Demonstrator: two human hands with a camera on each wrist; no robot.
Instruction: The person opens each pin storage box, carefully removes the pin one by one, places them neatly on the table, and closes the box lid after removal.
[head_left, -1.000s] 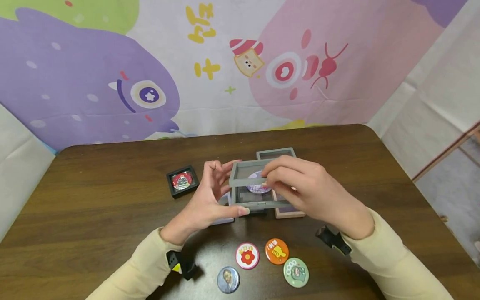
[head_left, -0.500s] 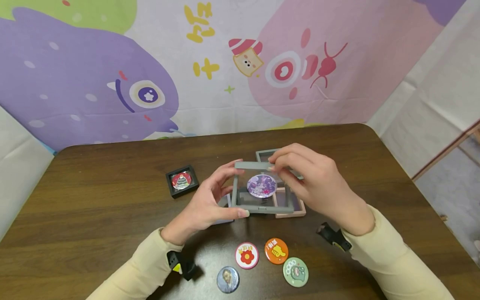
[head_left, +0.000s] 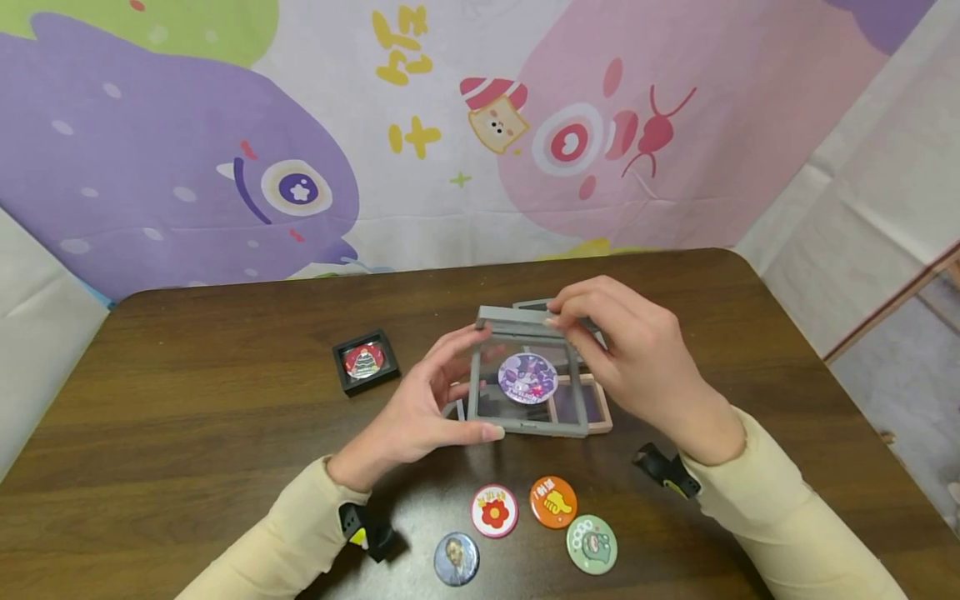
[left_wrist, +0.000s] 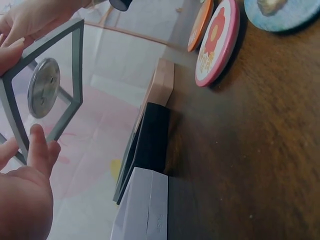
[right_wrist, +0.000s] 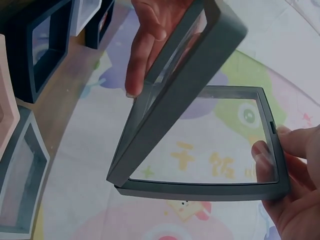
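A grey hinged display frame (head_left: 527, 426) with clear film windows is held above the table. A round purple badge (head_left: 527, 378) lies against the lower half's film; its metal back shows in the left wrist view. My left hand (head_left: 412, 417) grips the frame's left side, thumb at the near edge and fingers behind. My right hand (head_left: 637, 367) pinches the far edge of the raised lid (head_left: 517, 320). In the right wrist view the two halves stand apart at an angle, joined at the hinge, with the right hand (right_wrist: 297, 172) at the lid's clasp edge.
Several badges lie near the front: red flower (head_left: 494, 511), orange (head_left: 553, 502), green (head_left: 592, 545) and blue portrait (head_left: 456, 559). A black frame (head_left: 365, 362) with a red badge stands left. Behind the held frame are pink (head_left: 602, 404), black (left_wrist: 152, 137) and white (left_wrist: 145, 205) frames.
My right hand has moved up and slightly right, swinging the lid up and away from the lower half. The purple badge now shows in full. The left hand keeps its grip.
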